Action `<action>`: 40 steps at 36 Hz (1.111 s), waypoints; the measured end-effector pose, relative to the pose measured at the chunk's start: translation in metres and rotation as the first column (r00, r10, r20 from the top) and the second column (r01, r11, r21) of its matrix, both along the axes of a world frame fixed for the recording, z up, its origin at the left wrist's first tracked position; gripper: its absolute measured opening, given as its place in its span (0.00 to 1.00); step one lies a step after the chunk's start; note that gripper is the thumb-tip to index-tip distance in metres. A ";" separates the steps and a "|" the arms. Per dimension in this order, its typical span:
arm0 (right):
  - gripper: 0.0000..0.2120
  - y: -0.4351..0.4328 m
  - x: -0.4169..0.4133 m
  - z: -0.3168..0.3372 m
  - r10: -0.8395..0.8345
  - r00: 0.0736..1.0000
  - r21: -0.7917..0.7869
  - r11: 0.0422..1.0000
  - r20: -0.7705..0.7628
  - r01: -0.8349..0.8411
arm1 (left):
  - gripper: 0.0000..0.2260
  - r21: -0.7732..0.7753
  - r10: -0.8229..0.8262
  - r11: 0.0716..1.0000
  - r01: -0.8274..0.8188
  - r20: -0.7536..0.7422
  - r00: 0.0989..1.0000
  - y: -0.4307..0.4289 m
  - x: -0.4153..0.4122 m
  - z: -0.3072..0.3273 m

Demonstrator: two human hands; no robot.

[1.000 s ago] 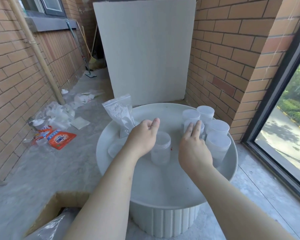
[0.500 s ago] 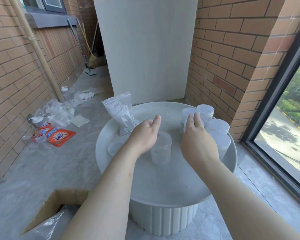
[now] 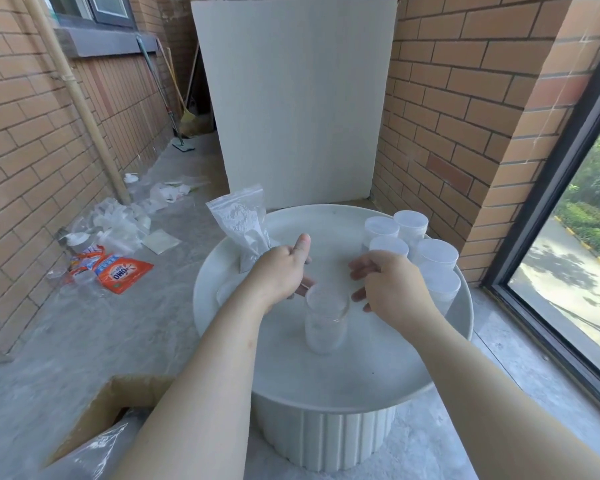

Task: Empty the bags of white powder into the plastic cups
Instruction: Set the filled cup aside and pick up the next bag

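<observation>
A clear plastic cup (image 3: 325, 323) stands open on the round white table (image 3: 343, 382), with a little white powder in its lower part. My left hand (image 3: 281, 271) hovers just behind its rim, thumb raised and fingers curled down, with nothing visibly in it. My right hand (image 3: 387, 285) hangs to the right of the cup with loosely curled fingers and holds nothing. A clear bag of white powder (image 3: 239, 223) stands tilted at the table's left rim, right behind my left hand. Several white lidded cups (image 3: 437, 252) cluster at the right rim.
A clear lid (image 3: 224, 292) lies on the table left of my left wrist. A cardboard box (image 3: 118, 400) holding plastic bags sits on the floor at lower left. An orange detergent pouch (image 3: 122, 271) and plastic litter lie by the left wall. A white board (image 3: 298, 105) stands behind the table.
My right hand has drawn back from the lidded cups, and its fingers have gone from straight to curled. The clear cup now stands nearer to me, below both hands.
</observation>
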State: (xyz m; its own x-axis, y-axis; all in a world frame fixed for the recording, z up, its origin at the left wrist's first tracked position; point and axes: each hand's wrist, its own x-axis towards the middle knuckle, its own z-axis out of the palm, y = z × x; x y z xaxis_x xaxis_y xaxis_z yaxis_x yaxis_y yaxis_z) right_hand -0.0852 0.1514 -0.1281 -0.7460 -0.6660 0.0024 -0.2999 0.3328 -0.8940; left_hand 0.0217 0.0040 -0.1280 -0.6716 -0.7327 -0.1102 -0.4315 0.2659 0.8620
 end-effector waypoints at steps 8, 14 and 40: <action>0.24 0.004 -0.004 -0.002 -0.032 0.997 -0.008 0.999 0.073 0.033 | 0.18 -0.201 0.346 0.914 -0.353 -0.069 0.936 -0.051 0.003 -0.009; 0.17 0.002 -0.008 -0.004 -0.032 0.975 -0.115 0.992 0.220 0.058 | 0.16 0.168 0.452 0.891 -0.422 -0.231 0.861 -0.074 0.003 -0.023; 0.12 0.008 -0.009 0.006 -0.030 0.973 -0.220 0.972 0.231 0.082 | 0.25 0.426 0.458 0.867 -0.257 -0.483 0.746 -0.085 -0.003 -0.029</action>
State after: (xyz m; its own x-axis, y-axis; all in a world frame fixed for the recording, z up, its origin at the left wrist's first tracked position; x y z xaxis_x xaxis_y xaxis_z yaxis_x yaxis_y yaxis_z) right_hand -0.0941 0.1596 -0.1223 -0.7806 -0.6246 -0.0232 -0.0697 0.1239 -0.9898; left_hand 0.0184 -0.0810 -0.1574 -0.3805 -0.9220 -0.0720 0.1391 -0.1340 0.9812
